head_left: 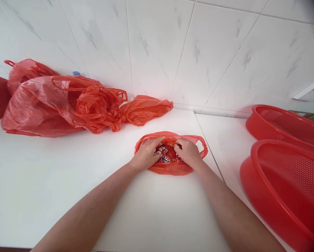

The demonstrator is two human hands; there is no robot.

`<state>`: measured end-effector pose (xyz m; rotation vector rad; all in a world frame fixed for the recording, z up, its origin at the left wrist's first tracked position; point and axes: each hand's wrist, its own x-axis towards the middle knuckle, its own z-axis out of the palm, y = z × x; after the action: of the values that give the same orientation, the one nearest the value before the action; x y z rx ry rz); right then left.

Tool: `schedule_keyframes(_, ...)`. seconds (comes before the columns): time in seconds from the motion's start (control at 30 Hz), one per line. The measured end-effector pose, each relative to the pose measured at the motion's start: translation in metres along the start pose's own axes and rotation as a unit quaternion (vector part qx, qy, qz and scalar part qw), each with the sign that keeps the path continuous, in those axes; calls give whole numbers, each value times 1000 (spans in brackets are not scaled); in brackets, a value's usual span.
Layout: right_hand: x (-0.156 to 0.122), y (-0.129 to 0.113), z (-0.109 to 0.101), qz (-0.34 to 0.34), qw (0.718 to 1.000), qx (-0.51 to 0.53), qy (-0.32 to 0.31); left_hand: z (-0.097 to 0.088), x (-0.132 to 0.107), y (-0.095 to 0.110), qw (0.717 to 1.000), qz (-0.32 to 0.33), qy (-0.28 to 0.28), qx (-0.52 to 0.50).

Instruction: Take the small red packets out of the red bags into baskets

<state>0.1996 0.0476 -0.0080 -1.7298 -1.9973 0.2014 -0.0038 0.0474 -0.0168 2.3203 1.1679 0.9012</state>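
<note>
A small red plastic bag (170,168) lies on the white counter (67,182) near the tiled wall. Its mouth is open and red snack packets (165,154) with white lettering show inside. My left hand (145,154) rests on the bag's left side, fingers curled over the rim and touching the packets. My right hand (189,153) sits on the right side, fingers bent down into the opening onto the packets. Both hands press on the bag from above. Whether either hand actually grips a packet is hidden by the fingers.
A heap of crumpled red plastic bags (65,105) lies at the back left against the wall. Two red perforated plastic baskets (285,189) stand at the right edge. A white wall socket (311,91) is at the far right.
</note>
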Motion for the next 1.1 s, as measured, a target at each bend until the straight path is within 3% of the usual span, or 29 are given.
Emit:
schedule_keyframes(0.27,-2,-1,-2,31,996,78,-5,1,1,-2,992,-88,46,-74)
schedule_keyframes(0.47,-7,-12,-11,-6,993,93,72,-3,2,-6,988,-90,48,-113)
schedule_keyframes(0.7,-13,-21,-10,-92,985,102,-103,-4,2,-5,986,-105,83,-102)
schedule_keyframes(0.9,-12,-23,-3,-102,988,48,-106,-3,2,-4,981,-130,73,-127)
schedule_keyframes(1.1,-12,-23,-5,-52,992,113,-35,-5,2,-3,976,-135,82,-150)
